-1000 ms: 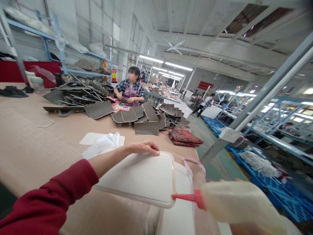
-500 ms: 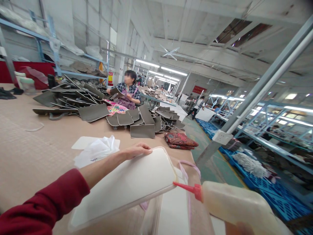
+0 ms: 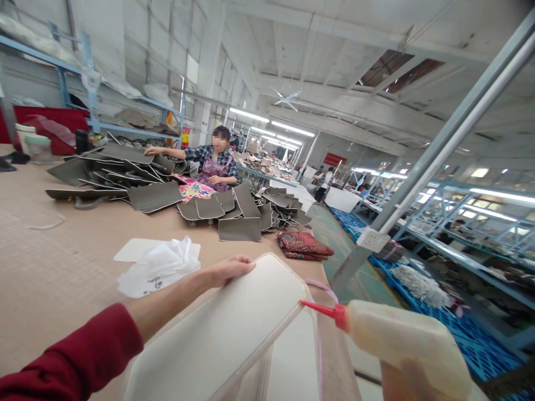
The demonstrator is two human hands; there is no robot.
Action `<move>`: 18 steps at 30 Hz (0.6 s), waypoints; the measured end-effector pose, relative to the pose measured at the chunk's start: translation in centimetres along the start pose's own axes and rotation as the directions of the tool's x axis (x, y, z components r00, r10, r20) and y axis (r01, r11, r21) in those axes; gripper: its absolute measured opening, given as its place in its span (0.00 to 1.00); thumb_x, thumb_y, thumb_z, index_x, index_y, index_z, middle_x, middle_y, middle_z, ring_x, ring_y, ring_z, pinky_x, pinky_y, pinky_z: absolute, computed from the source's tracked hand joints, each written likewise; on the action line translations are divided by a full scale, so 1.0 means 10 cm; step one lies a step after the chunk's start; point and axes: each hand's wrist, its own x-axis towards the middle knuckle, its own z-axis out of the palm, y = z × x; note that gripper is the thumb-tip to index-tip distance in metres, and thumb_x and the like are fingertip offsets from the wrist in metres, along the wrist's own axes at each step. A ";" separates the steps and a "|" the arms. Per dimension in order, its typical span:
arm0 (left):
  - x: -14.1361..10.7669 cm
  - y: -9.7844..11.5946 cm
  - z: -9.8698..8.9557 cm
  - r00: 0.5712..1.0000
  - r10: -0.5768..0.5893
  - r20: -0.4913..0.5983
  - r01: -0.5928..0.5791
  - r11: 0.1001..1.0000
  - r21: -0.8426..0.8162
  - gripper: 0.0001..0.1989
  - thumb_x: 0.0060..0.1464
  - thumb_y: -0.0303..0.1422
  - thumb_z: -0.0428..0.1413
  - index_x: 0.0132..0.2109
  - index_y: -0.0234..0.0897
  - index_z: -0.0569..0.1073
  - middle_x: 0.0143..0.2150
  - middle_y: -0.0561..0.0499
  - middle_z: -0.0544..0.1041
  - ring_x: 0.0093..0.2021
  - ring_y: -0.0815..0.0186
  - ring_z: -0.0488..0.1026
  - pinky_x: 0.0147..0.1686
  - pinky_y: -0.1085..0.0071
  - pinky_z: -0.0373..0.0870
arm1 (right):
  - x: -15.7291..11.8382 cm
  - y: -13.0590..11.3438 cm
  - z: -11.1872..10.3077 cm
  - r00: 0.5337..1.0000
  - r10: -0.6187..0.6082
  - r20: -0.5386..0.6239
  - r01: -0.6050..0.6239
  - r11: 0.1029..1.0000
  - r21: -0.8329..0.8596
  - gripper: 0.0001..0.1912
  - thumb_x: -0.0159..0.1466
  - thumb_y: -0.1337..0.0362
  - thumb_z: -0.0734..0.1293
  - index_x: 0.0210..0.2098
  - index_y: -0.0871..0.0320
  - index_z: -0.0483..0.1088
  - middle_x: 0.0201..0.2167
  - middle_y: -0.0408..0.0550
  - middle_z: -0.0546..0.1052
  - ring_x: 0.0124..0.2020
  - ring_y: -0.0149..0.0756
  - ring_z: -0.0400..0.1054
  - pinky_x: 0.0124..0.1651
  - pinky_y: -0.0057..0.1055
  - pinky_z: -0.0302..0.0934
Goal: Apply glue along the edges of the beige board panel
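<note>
My left hand [image 3: 232, 269] grips the far edge of a white panel [image 3: 225, 328] with rounded corners, which is tilted above the table. At the lower right, my right hand [image 3: 403, 381] is wrapped round a translucent bottle [image 3: 409, 340] of yellowish liquid; only part of the hand shows. The bottle's red nozzle [image 3: 321, 313] points left, its tip at the panel's right edge near the corner. Beneath lies another white panel [image 3: 292, 356]. Crumpled white sheeting [image 3: 167, 267] rests beyond my left forearm.
Dark grey panels [image 3: 154, 195] are heaped across the far side of the brown table [image 3: 33, 267]. A person [image 3: 215, 161] sits behind them, one arm over the heap. Folded patterned cloth [image 3: 305, 245] lies by the right edge. A slanted metal post [image 3: 418, 189] stands at right.
The held panel has turned, its near end swinging down and to the right. The nozzle tip is slightly higher along its edge. The seated person's arm now reaches left over the heap.
</note>
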 end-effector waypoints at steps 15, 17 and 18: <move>0.03 -0.16 -0.06 0.997 -0.042 0.070 0.049 0.994 -0.099 0.27 0.31 0.51 0.64 0.33 0.38 0.63 0.24 0.59 0.69 0.23 0.74 0.64 0.23 0.77 0.57 | 0.13 0.21 -0.09 0.978 0.100 0.182 -0.116 0.990 0.080 0.29 0.42 0.69 0.76 0.44 0.61 0.69 0.27 0.48 0.75 0.26 0.39 0.70 0.27 0.34 0.69; 0.04 -0.18 -0.06 0.997 -0.038 0.074 0.046 0.993 -0.111 0.28 0.30 0.51 0.64 0.32 0.38 0.63 0.23 0.59 0.69 0.23 0.74 0.64 0.24 0.77 0.59 | 0.13 0.22 -0.08 0.979 0.130 0.159 -0.143 0.987 0.070 0.26 0.42 0.69 0.76 0.41 0.62 0.70 0.24 0.47 0.75 0.25 0.38 0.69 0.28 0.34 0.70; 0.05 -0.19 -0.06 0.997 -0.038 0.074 0.046 0.992 -0.118 0.28 0.30 0.51 0.64 0.32 0.38 0.63 0.23 0.59 0.69 0.23 0.74 0.64 0.24 0.77 0.59 | 0.12 0.22 -0.07 0.979 0.139 0.152 -0.153 0.985 0.082 0.25 0.42 0.69 0.76 0.40 0.62 0.70 0.24 0.47 0.75 0.25 0.38 0.69 0.28 0.34 0.69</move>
